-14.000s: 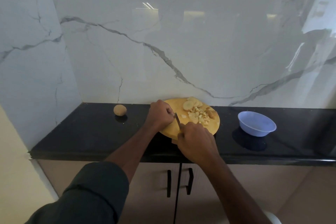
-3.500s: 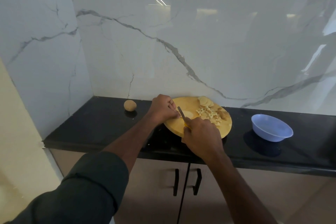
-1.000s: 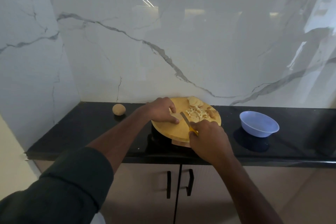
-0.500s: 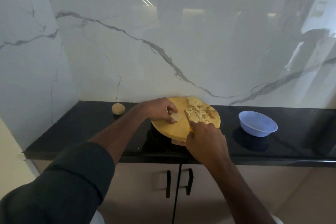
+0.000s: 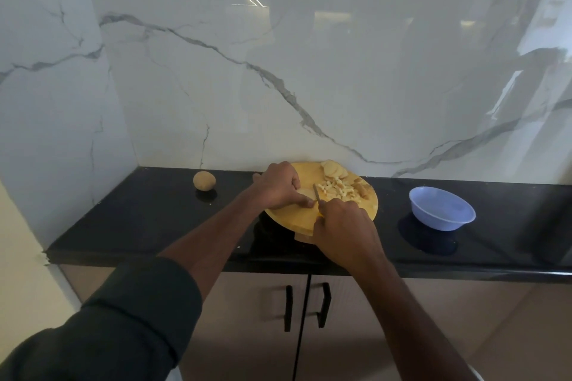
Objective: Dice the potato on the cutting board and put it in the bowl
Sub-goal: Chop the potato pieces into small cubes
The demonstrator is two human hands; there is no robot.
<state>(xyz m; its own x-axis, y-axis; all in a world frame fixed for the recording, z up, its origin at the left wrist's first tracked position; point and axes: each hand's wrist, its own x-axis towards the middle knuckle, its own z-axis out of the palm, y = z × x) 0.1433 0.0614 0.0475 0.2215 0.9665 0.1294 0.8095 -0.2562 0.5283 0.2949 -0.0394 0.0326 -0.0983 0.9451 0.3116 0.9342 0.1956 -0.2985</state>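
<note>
A round wooden cutting board (image 5: 289, 218) lies on the black counter. On its far side are round potato slices (image 5: 332, 168) and a heap of diced potato (image 5: 339, 190). My left hand (image 5: 280, 187) curls its fingers over a pale potato slice (image 5: 305, 195) and holds it on the board. My right hand (image 5: 343, 226) grips a knife (image 5: 316, 193) with a yellow handle, its blade down just right of my left fingers. A light blue bowl (image 5: 442, 212) stands to the right of the board and looks empty.
A whole unpeeled potato (image 5: 204, 180) sits on the black counter (image 5: 139, 219) to the left of the board. A marble wall rises behind and to the left. Cabinet doors with black handles (image 5: 305, 306) are below the counter's front edge.
Since half a second ago my left hand has curled tighter over the slice and the knife has come closer to its fingers. The pile of dice has grown over the last seconds.
</note>
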